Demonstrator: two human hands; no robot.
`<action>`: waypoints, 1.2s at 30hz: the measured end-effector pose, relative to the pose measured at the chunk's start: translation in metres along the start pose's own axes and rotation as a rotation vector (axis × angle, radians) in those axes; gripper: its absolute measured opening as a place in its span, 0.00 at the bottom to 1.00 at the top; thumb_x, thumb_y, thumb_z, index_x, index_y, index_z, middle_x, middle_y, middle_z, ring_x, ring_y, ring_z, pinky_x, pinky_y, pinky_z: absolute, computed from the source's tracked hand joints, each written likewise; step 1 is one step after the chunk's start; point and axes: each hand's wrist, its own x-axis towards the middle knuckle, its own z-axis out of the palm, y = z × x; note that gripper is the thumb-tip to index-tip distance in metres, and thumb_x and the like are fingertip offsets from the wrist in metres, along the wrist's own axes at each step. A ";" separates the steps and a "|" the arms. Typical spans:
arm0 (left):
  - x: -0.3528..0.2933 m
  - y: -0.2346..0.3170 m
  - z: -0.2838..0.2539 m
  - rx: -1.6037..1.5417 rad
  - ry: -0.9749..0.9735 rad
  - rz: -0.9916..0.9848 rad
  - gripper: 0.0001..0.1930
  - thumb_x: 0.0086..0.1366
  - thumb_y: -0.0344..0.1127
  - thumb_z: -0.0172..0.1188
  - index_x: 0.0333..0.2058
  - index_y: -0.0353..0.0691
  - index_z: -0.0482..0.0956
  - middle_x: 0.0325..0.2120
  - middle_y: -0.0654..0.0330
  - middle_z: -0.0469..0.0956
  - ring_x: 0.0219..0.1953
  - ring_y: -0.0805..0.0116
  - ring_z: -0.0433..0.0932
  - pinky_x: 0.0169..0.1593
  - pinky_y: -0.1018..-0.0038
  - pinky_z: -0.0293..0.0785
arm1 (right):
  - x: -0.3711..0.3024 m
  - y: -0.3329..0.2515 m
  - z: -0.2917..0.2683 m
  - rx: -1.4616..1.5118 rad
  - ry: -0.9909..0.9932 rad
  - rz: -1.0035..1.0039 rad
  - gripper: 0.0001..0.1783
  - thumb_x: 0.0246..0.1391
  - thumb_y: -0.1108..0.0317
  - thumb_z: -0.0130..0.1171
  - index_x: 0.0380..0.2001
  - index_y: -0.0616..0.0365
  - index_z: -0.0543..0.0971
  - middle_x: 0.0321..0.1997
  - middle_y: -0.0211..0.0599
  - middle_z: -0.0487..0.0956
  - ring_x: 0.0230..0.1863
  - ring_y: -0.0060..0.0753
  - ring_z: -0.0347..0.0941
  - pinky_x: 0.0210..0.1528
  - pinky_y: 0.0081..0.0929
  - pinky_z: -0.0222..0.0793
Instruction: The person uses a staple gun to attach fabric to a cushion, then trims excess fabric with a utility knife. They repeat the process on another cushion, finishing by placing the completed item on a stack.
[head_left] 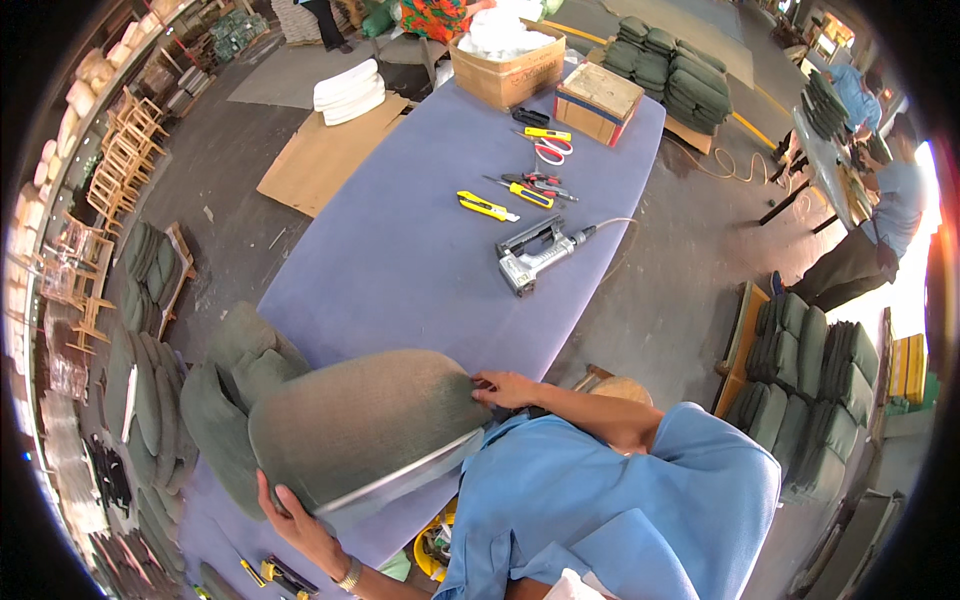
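A grey-green upholstered seat pad lies tilted at the near edge of a table with a blue-grey cover. My left hand grips its lower left corner, with fingers along the edge and a watch on the wrist. At the pad's right edge, my right hand holds on with bent fingers. A pale strip runs along the side facing me; I cannot tell whether it is part of the pad. More green pads lie just behind and left of it.
A staple gun, yellow utility knife, screwdriver and red-handled scissors lie farther up the table. Two boxes stand at its far end. Stacked pads stand at right, near a person in blue.
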 end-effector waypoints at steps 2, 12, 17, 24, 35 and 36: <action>-0.009 -0.031 -0.026 -0.029 -0.038 -0.116 0.28 0.78 0.46 0.53 0.67 0.33 0.69 0.65 0.52 0.71 0.65 0.62 0.68 0.69 0.66 0.61 | 0.015 0.019 0.008 0.025 0.096 0.039 0.33 0.64 0.41 0.56 0.63 0.49 0.75 0.47 0.47 0.85 0.48 0.44 0.83 0.54 0.41 0.76; -0.056 -0.121 -0.049 -0.376 -0.103 -0.528 0.34 0.70 0.54 0.63 0.60 0.29 0.71 0.52 0.49 0.78 0.50 0.59 0.79 0.53 0.65 0.77 | 0.034 -0.024 -0.013 0.073 0.021 0.348 0.38 0.63 0.31 0.52 0.54 0.56 0.83 0.45 0.49 0.86 0.47 0.44 0.83 0.54 0.40 0.76; -0.105 -0.145 -0.039 -0.524 -0.008 -0.568 0.37 0.67 0.54 0.67 0.63 0.31 0.67 0.55 0.49 0.76 0.53 0.56 0.78 0.57 0.61 0.75 | 0.033 -0.047 -0.044 0.324 0.123 0.194 0.44 0.62 0.29 0.53 0.64 0.57 0.77 0.55 0.50 0.83 0.58 0.42 0.79 0.61 0.41 0.72; -0.129 -0.205 -0.002 -0.838 -0.146 -0.515 0.41 0.65 0.59 0.68 0.66 0.36 0.66 0.62 0.55 0.72 0.62 0.57 0.72 0.66 0.56 0.66 | 0.002 -0.104 -0.114 0.264 0.201 -0.195 0.39 0.69 0.33 0.47 0.56 0.63 0.78 0.49 0.38 0.80 0.53 0.30 0.72 0.59 0.35 0.67; -0.158 -0.151 0.070 -0.738 0.107 -0.689 0.44 0.69 0.68 0.55 0.68 0.34 0.64 0.65 0.51 0.69 0.66 0.55 0.68 0.68 0.57 0.64 | 0.010 -0.086 -0.132 0.114 0.381 0.063 0.44 0.68 0.30 0.41 0.48 0.66 0.81 0.49 0.54 0.82 0.56 0.48 0.77 0.61 0.39 0.67; -0.155 -0.133 0.077 -0.680 0.133 -0.751 0.47 0.69 0.71 0.53 0.69 0.33 0.63 0.67 0.51 0.67 0.67 0.54 0.67 0.69 0.59 0.63 | 0.012 -0.097 -0.135 0.044 0.363 0.137 0.44 0.67 0.29 0.43 0.51 0.65 0.81 0.51 0.58 0.82 0.59 0.53 0.77 0.63 0.41 0.67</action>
